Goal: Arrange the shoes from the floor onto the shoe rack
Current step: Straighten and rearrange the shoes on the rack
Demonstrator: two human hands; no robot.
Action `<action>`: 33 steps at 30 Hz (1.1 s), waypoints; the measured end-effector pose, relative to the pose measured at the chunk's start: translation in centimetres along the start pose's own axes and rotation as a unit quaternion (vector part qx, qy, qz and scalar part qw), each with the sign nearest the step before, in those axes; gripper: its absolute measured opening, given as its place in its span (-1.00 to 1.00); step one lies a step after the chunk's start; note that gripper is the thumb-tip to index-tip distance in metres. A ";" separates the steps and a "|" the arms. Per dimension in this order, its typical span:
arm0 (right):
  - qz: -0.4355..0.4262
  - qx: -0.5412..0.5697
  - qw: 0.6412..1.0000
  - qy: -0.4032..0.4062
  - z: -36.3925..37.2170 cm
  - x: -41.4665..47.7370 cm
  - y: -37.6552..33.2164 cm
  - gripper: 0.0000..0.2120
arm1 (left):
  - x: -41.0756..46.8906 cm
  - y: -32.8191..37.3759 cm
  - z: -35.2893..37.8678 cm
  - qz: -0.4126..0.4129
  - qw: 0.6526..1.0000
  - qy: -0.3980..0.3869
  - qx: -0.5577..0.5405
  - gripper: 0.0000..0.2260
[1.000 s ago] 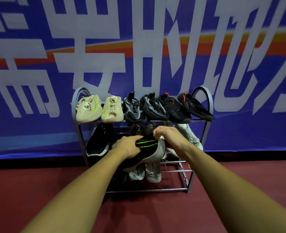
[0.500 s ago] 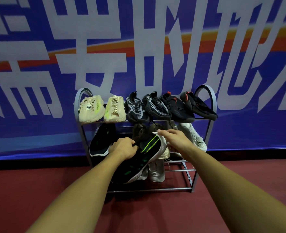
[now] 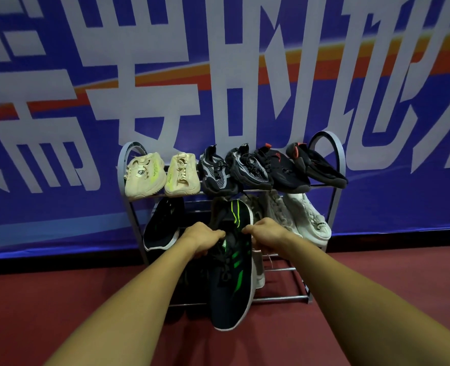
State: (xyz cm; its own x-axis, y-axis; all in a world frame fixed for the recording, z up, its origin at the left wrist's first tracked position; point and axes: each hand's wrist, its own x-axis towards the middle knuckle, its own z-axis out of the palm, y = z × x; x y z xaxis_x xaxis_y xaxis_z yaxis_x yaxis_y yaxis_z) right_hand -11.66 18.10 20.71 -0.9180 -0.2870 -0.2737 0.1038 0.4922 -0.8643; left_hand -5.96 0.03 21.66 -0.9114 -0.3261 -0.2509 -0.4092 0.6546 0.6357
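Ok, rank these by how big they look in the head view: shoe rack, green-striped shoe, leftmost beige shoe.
1. shoe rack
2. green-striped shoe, though it is nearest the camera
3. leftmost beige shoe

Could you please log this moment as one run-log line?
left hand, right hand: grip black-green shoe | shoe: heel up, toe down, before shoe rack

The sneaker (image 3: 231, 286) I hold is dark navy-black knit, with bright green stripes, a neon yellow-green line at the heel and a white sole edge. The rack (image 3: 338, 159) is grey metal. On it I see a beige pair (image 3: 144, 175) with neon yellow patches, a black-and-grey woven pair (image 3: 217, 173), a black pair (image 3: 284, 171) with red tabs, a black shoe (image 3: 163, 225) edged in white, a grey shoe (image 3: 276, 212) and a white shoe (image 3: 308, 217). The banner (image 3: 403, 128) is blue with white characters and an orange band. The floor (image 3: 33, 299) is dark red.
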 end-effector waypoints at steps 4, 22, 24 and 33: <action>-0.020 0.055 0.997 0.045 -0.4 0.5 -0.4 -0.60 | -0.7 0.5 -0.8 -0.026 0.992 -0.104 -0.059 -0.57; 0.005 0.088 0.985 -0.145 2.2 0.5 -1.8 -0.61 | 0.3 -2.7 -3.5 -0.042 0.974 -0.024 -0.221 -0.86; 0.020 0.067 0.986 -0.151 2.7 0.9 -1.8 -0.63 | 0.4 -2.7 -3.4 -0.039 0.973 -0.008 -0.226 -0.84; 0.040 0.044 0.970 -0.237 4.1 1.6 -1.5 -0.61 | 1.2 -4.1 -4.0 -0.057 0.979 0.010 -0.194 -0.82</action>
State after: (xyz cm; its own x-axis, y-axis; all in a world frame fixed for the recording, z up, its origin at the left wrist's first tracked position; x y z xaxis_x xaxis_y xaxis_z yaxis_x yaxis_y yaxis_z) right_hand -11.74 13.48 19.81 -0.6284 -0.6066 -0.4870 0.2190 0.4627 -0.8590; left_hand -5.22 -5.74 21.65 -0.8581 -0.3978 -0.3247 -0.4578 0.3062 0.8347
